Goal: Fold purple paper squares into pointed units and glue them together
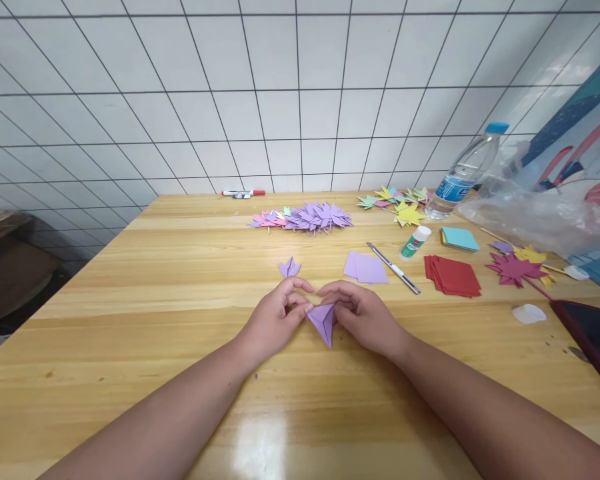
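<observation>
A folded piece of purple paper [323, 323] is held between my two hands, its narrow tip pointing toward me. My left hand [276, 313] pinches its left corner between thumb and finger. On the other side my right hand [363, 313] grips the right edge, with some fingertips hidden behind the paper. Just beyond my left hand lies a small folded purple paper piece [290, 267]. Flat purple paper squares [366, 267] rest past my right hand, beside a utility knife [394, 268].
A pile of purple paper leaves [319, 217] lies near the wall, with a marker [243, 193] to its left. Rightward are a glue stick [415, 243], red paper squares [452, 276], blue paper squares [459, 239], a water bottle [463, 175] and a dark red-edged device [590, 337].
</observation>
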`<state>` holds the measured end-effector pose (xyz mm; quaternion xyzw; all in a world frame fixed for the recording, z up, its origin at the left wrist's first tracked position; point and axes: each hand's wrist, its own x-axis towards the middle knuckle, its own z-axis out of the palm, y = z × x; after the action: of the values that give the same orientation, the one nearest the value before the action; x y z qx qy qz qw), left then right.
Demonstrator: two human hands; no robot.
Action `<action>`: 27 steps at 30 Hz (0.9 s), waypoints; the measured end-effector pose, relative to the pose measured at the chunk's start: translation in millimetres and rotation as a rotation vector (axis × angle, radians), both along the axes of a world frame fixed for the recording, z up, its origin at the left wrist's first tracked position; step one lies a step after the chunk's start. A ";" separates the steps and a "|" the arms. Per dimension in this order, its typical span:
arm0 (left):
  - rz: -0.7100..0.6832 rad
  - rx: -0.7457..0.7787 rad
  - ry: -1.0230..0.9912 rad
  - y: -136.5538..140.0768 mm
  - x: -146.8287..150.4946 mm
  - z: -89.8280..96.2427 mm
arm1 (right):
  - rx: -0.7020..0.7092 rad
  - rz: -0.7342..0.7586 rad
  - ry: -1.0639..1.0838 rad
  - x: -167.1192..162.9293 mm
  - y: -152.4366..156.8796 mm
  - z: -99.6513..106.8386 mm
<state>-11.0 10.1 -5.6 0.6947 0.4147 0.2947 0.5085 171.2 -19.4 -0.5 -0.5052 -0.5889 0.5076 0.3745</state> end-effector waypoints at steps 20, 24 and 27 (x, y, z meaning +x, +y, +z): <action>-0.051 0.288 0.236 -2.2 0.6 1.4 | 0.196 0.037 -0.407 -1.4 -2.7 1.8; -0.059 0.200 0.199 -1.3 0.1 -0.1 | 0.167 0.004 -0.397 1.0 0.6 1.8; -0.026 0.125 0.144 0.4 -0.5 -2.2 | 0.129 -0.037 -0.342 2.6 3.4 0.5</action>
<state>-11.5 10.5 -7.9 0.7496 0.4221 0.2628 0.4368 173.8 -15.9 0.0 -0.5699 -0.6660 0.3686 0.3095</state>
